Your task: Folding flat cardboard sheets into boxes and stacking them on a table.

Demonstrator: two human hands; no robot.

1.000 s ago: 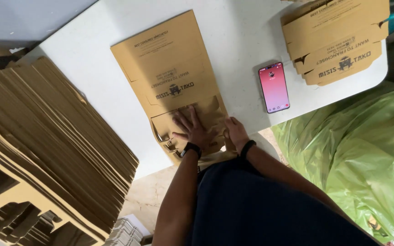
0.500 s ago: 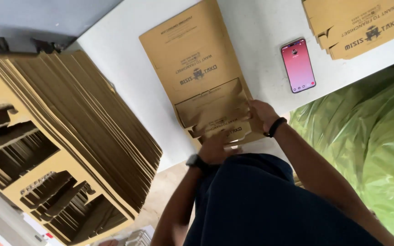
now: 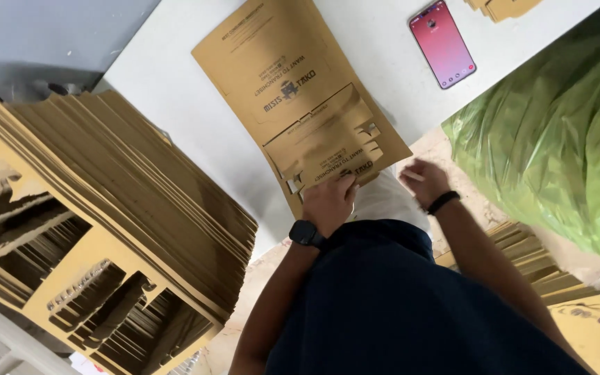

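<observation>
The flat cardboard box lies on the white counter, its near end overhanging the edge. The left hand grips that near end with closed fingers. The right hand, just beside the box's corner, is loosely curled and holds nothing. A phone lies beyond the box.

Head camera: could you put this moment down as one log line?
left hand: grips near edge of flat cardboard box | right hand: off the box, by its corner | phone: on white table

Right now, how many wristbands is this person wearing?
2: a black watch on the left wrist, below the cardboard sheet, and a thin black band on the right wrist.
</observation>
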